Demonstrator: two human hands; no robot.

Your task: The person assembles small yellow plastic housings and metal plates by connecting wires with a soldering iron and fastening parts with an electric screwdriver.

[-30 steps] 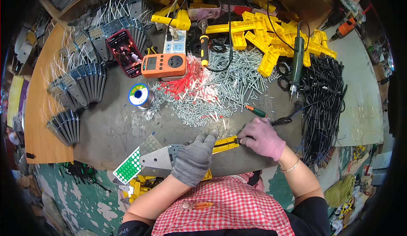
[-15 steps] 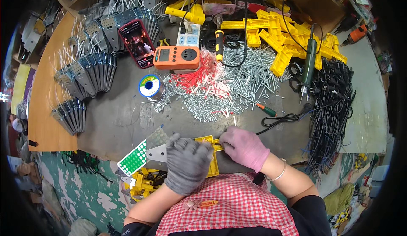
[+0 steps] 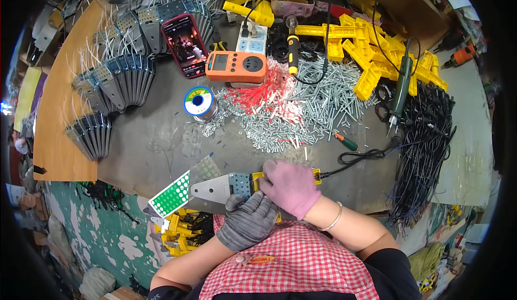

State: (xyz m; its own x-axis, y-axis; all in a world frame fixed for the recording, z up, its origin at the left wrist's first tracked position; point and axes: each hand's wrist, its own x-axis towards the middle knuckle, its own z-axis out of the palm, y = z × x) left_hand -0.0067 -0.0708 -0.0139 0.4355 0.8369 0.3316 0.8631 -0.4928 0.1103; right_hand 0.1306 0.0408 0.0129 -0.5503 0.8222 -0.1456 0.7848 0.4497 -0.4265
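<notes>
A yellow plastic handle housing [image 3: 316,176] lies at the table's near edge. From its left end sticks a flat grey metal plate [image 3: 211,188] with holes, joined to a perforated bluish metal bracket [image 3: 240,185]. My right hand [image 3: 291,189], in a pink glove, is closed over the housing from above and hides its middle. Below it my left hand [image 3: 249,223], in a grey glove, has curled fingers pressed at the near side of the housing and bracket; the fingertips are partly hidden. A black power cord [image 3: 355,161] leaves the housing's right end.
Screws [image 3: 328,92] and red-and-white sleeves [image 3: 264,92] are heaped mid-table, beside a solder spool [image 3: 200,106], an orange meter [image 3: 237,67] and a phone [image 3: 184,46]. A green electric screwdriver [image 3: 402,87] hangs at right near black cords [image 3: 423,149]. Metal plate assemblies [image 3: 121,82] stand left.
My right hand has moved left onto the housing's middle. My left hand has slid down off the bracket, uncovering it. The cord's end now shows at the housing's right end.
</notes>
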